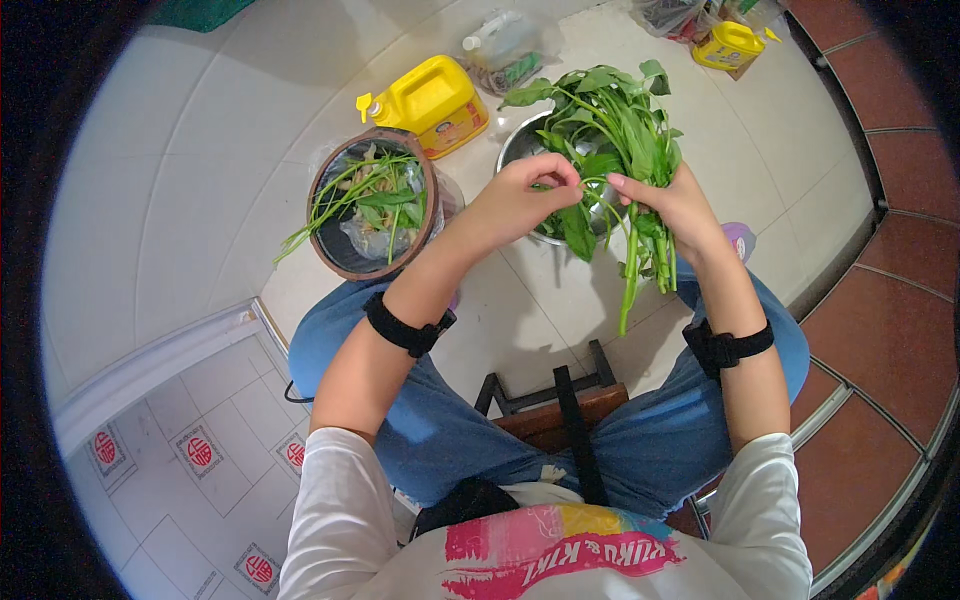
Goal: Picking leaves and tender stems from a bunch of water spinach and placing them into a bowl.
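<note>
My right hand (679,199) grips a thick bunch of leafy green stems (637,142), probably water spinach, with leaves pointing away from me and cut ends hanging toward my lap. Thumb and fingers of my left hand (544,184) pinch a thin green stem (596,187) that runs across to my right thumb. Beneath both hands stands a round metal bowl (514,146) with loose leaves inside, partly covered by the bunch. Left of it, a brown-rimmed bin (319,232) lined with plastic holds stems, leaves and scraps; several stems stick out over its rim.
A yellow plastic jug (439,97) stands behind the bin, beside a clear plastic container (510,45). Farther right are a smaller yellow jug (727,46) and plastic bags (671,15). Red-brown tiles (862,300) border the right side. A wooden stool (547,420) shows between my knees.
</note>
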Demonstrator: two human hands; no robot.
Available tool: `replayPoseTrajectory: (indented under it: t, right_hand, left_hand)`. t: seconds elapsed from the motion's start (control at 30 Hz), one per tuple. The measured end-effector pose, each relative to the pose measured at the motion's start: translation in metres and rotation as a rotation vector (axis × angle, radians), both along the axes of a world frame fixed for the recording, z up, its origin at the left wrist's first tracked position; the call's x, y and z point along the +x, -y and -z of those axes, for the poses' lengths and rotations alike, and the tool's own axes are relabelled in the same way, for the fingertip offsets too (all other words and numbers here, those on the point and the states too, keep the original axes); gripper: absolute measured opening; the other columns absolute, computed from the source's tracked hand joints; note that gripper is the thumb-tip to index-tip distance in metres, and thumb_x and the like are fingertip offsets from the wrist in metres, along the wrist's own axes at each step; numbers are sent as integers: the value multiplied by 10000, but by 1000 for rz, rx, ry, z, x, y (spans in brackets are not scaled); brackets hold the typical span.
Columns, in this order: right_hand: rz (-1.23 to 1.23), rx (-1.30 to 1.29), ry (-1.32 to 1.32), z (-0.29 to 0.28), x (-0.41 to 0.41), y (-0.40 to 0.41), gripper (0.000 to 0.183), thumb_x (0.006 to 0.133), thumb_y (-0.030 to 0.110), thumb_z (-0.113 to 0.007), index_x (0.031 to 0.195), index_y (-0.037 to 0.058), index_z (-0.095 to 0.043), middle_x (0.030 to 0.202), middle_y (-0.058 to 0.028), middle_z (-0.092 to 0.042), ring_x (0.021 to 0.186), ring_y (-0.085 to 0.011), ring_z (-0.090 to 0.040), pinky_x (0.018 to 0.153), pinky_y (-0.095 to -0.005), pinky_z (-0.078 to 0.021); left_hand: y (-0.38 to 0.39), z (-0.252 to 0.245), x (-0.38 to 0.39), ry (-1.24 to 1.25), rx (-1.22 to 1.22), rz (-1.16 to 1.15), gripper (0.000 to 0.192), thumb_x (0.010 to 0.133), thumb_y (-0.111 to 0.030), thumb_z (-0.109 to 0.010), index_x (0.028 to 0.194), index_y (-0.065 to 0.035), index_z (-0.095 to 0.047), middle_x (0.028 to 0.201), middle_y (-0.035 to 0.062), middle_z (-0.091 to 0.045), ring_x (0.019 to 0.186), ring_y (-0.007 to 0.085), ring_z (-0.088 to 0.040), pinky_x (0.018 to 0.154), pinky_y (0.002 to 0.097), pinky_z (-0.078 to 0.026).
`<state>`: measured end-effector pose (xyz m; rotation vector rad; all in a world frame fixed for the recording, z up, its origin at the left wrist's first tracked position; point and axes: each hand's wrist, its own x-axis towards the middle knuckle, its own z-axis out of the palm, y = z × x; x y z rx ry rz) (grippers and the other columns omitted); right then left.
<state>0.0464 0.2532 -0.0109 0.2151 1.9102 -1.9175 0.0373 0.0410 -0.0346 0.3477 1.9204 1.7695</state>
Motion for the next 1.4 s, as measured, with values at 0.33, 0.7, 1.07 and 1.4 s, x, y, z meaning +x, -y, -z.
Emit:
replayPoseTrajectory:
  t: [0.33,0.7,1.07,1.4]
  right_hand:
    - [-33,-78,2,-2,2,-1,289,761,87,-733,979,39,-549,827,-9,-584,665,-86,-536,593,-220,-432]
    - [55,-50,-33,-5,8,-6,240,774,74,-714,952,46,-555,798,3,-581,643,-75,-530,577,-212,-411]
    - [140,-37,4,-7,-2,-21,140,822,154,-681,842,101,-554,655,53,-523,570,-37,-439,506,-202,-319]
    - [130,-76,6,-13,-3,-23,131,853,164,-637,834,104,-522,612,49,-478,527,-37,-377,475,-198,-273]
  left_hand:
    - [-4,10,-1,-47,61,-149,51,847,-48,-567,863,-10,-536,876,45,-608,891,127,-592,800,263,-459]
    - [6,13,-11,-39,-89,-292,87,898,-128,-540,911,-43,-553,1041,64,-645,909,106,-583,767,249,-458]
    - [6,0,-2,427,338,-312,162,939,-258,-518,1044,-141,-557,1165,4,-584,1047,87,-510,843,309,-441]
    - [37,49,-15,385,376,-621,205,899,-256,-575,1046,-114,-564,1004,1,-581,930,94,-519,847,278,-398]
